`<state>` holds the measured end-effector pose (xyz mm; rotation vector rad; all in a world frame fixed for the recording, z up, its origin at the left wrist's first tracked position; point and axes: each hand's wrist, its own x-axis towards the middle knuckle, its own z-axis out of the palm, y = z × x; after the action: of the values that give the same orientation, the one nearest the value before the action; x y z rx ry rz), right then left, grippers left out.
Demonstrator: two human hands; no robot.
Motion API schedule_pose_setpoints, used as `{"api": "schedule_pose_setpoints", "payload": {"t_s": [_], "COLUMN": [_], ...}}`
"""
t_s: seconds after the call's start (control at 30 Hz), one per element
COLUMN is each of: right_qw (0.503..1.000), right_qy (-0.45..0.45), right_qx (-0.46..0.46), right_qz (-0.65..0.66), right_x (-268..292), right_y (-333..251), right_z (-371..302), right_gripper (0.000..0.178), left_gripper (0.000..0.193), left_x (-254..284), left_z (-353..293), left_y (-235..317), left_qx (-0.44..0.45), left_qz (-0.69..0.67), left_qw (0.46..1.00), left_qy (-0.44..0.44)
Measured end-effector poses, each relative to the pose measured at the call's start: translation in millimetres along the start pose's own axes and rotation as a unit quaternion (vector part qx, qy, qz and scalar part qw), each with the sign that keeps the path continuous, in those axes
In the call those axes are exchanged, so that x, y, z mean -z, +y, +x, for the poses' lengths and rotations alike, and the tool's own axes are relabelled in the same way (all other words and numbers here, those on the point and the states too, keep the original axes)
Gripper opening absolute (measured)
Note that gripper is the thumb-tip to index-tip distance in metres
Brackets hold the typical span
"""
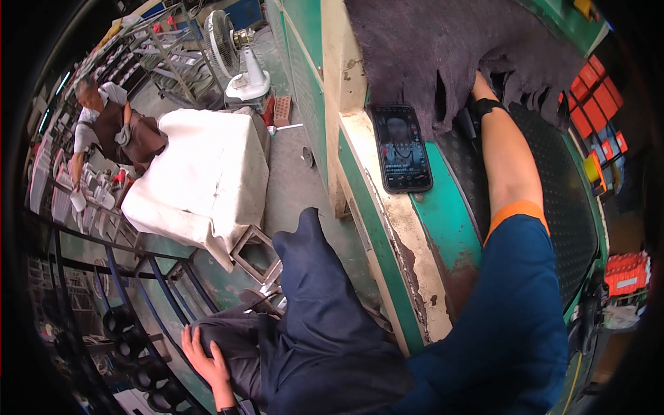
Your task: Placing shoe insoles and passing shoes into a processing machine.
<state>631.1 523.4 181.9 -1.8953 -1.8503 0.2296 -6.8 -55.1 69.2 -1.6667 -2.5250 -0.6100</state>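
My left hand (206,360) rests flat on my grey trouser leg, fingers stretched out and holding nothing. A dark apron (318,290) covers my lap beside it. On the right, my right hand (482,87) reaches under a torn, dark purplish curtain (443,48) into a green machine. Its fingers are hidden behind the curtain, so what they touch does not show. A dark band (488,106) circles that wrist. Left of this forearm, a smartphone (401,149) with a lit screen lies on the machine's worn ledge (408,238). Below the forearm spreads a black studded mat (557,187).
To the left stands a block draped in a whitish cloth (197,173), with a white fan (245,76) behind it. A co-worker (104,124) in a brown apron is at the far left. Black metal rails (155,277) run at lower left. Orange-red boxes (596,97) are at right.
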Motion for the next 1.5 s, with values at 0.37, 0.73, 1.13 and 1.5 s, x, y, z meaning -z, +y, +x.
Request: {"api": "schedule_pose_setpoints", "payload": {"t_s": [0.37,0.73,1.13,1.5], "right_qw": [0.996,0.978,0.756,0.473], "right_qy": [-0.034,0.038,0.045,-0.345], "right_qx": [0.078,-0.135,0.028,-0.215], "right_qz": [-0.005,0.155,0.652,0.782], "right_x": [52.7,120.5,122.5,-189.8], "right_y": [-25.3,-43.3,-243.0,-314.4], "right_z": [-141.8,-364.0,-421.6,-403.6], "right_gripper": [0.087,0.054,0.07,0.031], "left_gripper": [0.032,0.025,0.057,0.075], "left_x": [15.5,30.9,21.4,0.9], "left_z": [45.6,40.6,51.9,-10.8], "left_y": [36.6,32.9,145.7,77.5], "left_qx": [-0.117,-0.055,-0.209,0.207], "left_qz": [-0.038,-0.325,-0.702,-0.825], "left_qw": [0.983,0.919,0.536,0.26], "left_qy": [-0.14,-0.217,-0.421,-0.456]}}
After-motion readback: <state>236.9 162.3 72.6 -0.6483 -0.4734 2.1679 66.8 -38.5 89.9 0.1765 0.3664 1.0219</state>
